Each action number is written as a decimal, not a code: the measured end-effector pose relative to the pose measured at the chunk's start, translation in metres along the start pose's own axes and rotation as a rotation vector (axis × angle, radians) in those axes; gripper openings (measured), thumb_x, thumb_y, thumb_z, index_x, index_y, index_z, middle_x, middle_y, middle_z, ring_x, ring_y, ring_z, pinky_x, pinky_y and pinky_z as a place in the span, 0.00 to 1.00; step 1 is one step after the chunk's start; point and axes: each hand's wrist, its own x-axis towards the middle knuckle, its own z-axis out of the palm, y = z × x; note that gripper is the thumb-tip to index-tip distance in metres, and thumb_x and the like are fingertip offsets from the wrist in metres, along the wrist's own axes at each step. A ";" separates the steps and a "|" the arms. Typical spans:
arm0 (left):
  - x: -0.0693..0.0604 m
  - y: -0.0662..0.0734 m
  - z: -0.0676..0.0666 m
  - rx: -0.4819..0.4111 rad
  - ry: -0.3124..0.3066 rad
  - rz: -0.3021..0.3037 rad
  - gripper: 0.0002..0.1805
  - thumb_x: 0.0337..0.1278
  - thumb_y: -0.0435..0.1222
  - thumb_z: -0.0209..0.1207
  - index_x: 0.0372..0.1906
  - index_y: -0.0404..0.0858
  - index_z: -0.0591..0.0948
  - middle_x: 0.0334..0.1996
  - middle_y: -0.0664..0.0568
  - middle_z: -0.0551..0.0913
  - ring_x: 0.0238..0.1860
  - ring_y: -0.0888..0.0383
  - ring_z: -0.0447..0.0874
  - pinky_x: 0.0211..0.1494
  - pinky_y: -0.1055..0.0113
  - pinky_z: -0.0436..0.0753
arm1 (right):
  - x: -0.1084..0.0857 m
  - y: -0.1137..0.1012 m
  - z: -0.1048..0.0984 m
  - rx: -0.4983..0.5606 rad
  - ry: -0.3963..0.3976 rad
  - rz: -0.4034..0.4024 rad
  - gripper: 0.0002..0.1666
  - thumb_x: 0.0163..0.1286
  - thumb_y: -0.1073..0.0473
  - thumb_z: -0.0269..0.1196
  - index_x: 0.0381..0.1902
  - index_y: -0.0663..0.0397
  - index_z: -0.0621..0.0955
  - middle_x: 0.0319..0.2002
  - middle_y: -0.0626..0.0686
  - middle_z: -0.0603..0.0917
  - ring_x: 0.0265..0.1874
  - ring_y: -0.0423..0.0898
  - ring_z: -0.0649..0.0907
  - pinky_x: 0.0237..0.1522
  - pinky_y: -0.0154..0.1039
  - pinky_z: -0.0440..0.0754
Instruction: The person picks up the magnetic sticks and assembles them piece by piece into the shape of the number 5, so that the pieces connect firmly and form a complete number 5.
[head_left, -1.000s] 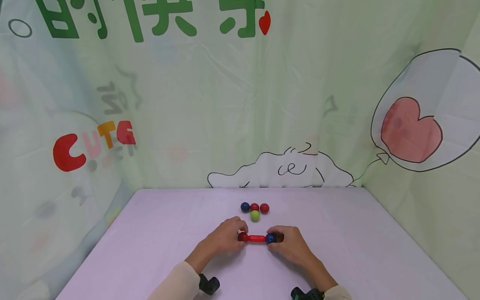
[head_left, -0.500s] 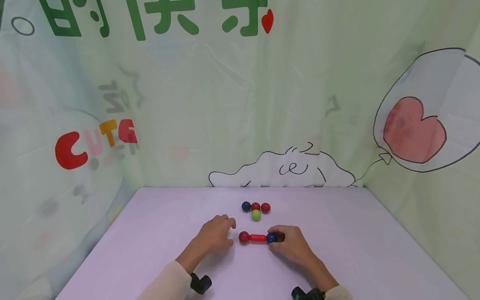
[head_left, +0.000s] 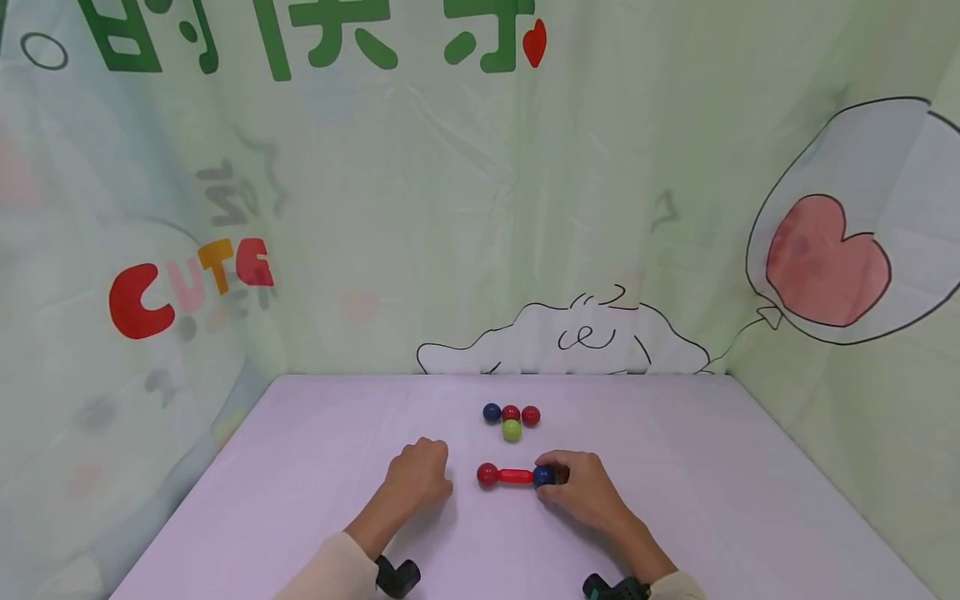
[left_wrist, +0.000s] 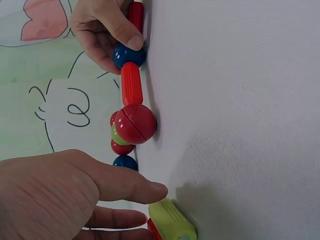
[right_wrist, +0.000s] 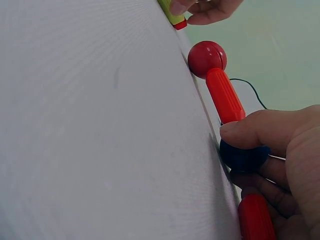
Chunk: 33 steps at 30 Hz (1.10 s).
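Observation:
A red ball (head_left: 487,475), a red rod (head_left: 515,476) and a blue ball (head_left: 543,475) stand joined in a row on the table. My right hand (head_left: 588,490) pinches the blue ball between thumb and fingers; a second red rod (right_wrist: 256,217) shows beneath that hand in the right wrist view. To the left of the red ball, apart from it, is my left hand (head_left: 418,477). Its thumb and fingers hold a yellow-green piece (left_wrist: 172,220) with a red end (right_wrist: 180,24), hidden by the hand in the head view.
Behind the joined row lie a small blue ball (head_left: 491,412), two red balls (head_left: 511,413) (head_left: 531,415) and a green ball (head_left: 512,430). A printed curtain (head_left: 360,208) hangs behind the pale table (head_left: 337,417) and along its sides.
My left hand has let go of the red ball and moved left, away from it, with its fingers drawn in. The right hand keeps its grip on the blue ball.

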 end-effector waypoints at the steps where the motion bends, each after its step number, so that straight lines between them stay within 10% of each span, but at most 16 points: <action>1: 0.000 0.000 0.000 0.000 0.001 0.000 0.11 0.52 0.33 0.71 0.38 0.34 0.82 0.23 0.50 0.75 0.24 0.54 0.74 0.28 0.62 0.77 | 0.000 0.000 0.000 0.002 0.000 0.003 0.18 0.56 0.63 0.77 0.45 0.47 0.88 0.36 0.44 0.84 0.38 0.44 0.77 0.44 0.40 0.82; 13: -0.008 0.006 0.004 0.016 -0.017 0.038 0.09 0.50 0.32 0.72 0.32 0.36 0.81 0.21 0.51 0.73 0.22 0.55 0.72 0.26 0.63 0.77 | 0.000 -0.001 -0.001 -0.007 0.002 -0.008 0.18 0.56 0.62 0.77 0.46 0.48 0.88 0.36 0.44 0.84 0.37 0.44 0.77 0.43 0.39 0.82; 33: -0.005 0.025 0.016 -0.288 -0.103 0.054 0.29 0.48 0.35 0.72 0.58 0.40 0.78 0.37 0.49 0.80 0.34 0.52 0.75 0.30 0.59 0.80 | 0.001 0.002 0.000 -0.015 0.008 -0.007 0.19 0.56 0.62 0.77 0.46 0.47 0.88 0.39 0.44 0.85 0.39 0.45 0.78 0.47 0.44 0.83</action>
